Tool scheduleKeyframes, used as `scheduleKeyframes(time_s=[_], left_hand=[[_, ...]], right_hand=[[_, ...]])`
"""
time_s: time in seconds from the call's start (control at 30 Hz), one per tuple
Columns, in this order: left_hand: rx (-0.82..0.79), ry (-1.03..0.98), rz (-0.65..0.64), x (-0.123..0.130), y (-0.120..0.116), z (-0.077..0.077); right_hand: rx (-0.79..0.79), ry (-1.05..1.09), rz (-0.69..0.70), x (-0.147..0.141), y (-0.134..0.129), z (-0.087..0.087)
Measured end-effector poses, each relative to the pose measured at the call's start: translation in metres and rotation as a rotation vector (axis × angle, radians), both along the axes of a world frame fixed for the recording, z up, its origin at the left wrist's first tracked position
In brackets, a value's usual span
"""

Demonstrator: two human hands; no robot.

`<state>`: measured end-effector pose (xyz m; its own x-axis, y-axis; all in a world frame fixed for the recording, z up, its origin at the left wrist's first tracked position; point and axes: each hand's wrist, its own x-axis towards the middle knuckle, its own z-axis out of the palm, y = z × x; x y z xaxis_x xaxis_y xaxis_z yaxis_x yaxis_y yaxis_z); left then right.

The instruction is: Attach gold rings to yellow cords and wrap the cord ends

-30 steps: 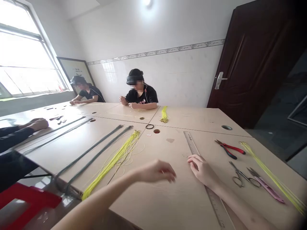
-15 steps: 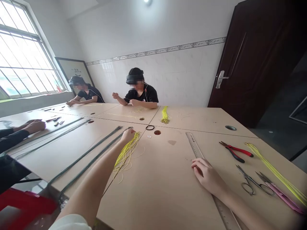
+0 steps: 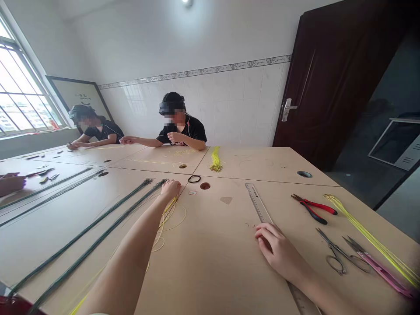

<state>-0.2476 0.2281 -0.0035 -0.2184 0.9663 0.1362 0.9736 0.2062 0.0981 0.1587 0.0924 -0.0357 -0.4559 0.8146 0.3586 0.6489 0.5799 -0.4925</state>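
Observation:
My left hand reaches far across the table, fingers bent down over the far end of a bundle of yellow cords. What lies in its fingertips is hidden behind the hand. Loose yellow loops spread on the tabletop below it, and my forearm covers much of that bundle. Just left of the hand ends a dark green cord bundle, with a second one alongside. Loosely curved, my right hand rests over a clear ruler, thumb apart from the fingers, holding nothing.
Red-and-black pliers, scissors, pink-handled snips and more yellow cords lie to the right. A black ring and a table hole sit mid-table. Two co-workers sit opposite; another person's hand shows at left.
My view has turned slightly right. My left hand has shifted a little rightward, onto the end of the yellow cords. My right hand stays on the ruler. A co-worker opposite has stretched out an arm.

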Motion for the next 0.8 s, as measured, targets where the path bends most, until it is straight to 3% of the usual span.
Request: scheduleKeyframes(time_s=[0.8], left_hand=[[-0.123, 0.211, -0.121, -0.001, 0.01, 0.009]], right_hand=[[-0.01, 0.009, 0.023, 0.0, 0.003, -0.004]])
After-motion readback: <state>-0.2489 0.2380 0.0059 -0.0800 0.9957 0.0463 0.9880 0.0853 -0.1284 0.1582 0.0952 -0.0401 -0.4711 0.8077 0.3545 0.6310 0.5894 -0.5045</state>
